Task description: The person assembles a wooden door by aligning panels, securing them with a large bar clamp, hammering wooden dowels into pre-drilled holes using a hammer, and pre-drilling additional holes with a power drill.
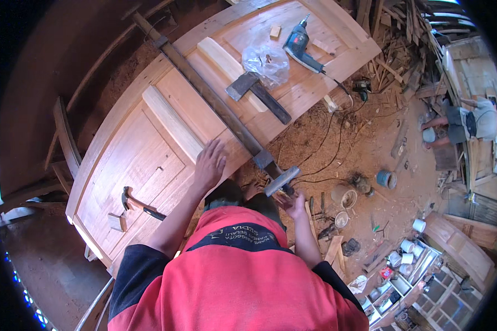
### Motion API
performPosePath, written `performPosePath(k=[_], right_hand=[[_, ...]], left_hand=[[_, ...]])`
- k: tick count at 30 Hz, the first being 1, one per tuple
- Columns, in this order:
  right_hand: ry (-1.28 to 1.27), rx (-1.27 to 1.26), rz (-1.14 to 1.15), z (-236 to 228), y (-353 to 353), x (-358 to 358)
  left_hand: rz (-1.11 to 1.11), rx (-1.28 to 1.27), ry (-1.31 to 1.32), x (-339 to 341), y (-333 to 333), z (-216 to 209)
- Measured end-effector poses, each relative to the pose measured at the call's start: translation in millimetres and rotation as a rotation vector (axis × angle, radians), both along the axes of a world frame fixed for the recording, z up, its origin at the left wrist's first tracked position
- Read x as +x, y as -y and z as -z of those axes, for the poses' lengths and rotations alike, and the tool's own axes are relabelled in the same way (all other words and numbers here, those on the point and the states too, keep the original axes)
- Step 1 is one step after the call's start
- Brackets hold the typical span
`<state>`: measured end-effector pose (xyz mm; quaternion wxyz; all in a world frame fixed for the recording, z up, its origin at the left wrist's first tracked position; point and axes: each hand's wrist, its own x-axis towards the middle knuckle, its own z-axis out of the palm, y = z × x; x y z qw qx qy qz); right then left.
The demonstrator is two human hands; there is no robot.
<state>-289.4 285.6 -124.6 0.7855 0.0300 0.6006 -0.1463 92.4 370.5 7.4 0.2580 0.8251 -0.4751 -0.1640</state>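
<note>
A large wooden door panel (143,143) with a curved edge lies before me. Across it runs a long metal bar clamp (215,105), its sliding jaw and screw end jutting past the near edge. My left hand (210,165) rests on the panel, fingers stretched out, by the end of a pale wooden strip (172,124). Beyond the near edge, my right hand (294,205) has its fingers curled round the handle at the clamp's screw end; that handle is partly hidden. A heavy hammer (259,95) lies right of the bar, and a claw hammer (141,205) on the panel's left part.
On the panel's right part are a blue power drill (301,47), a clear plastic bag (266,63) and a small wood block (275,32). Another block (116,222) sits near the claw hammer. Cables, buckets (386,178) and wood scraps cover the floor; a person (475,118) sits far right.
</note>
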Motion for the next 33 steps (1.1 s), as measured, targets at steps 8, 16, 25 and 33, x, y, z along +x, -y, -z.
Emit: performPosePath(k=[8,16,25,33], right_hand=[[-0.213,-0.712,0.338,-38,74,18],[-0.052,-0.342,-0.384,-36,-91,24],[0.025,-0.908,0.453,-44,8,21],[0.251,-0.28,0.366,-4,-56,17]], left_hand=[[0.434,0.233,0.331,-14,76,10],[0.512,0.344,0.378,-7,85,24],[0.52,0.366,0.29,-3,94,21],[0.515,0.363,0.304,-1,95,20]])
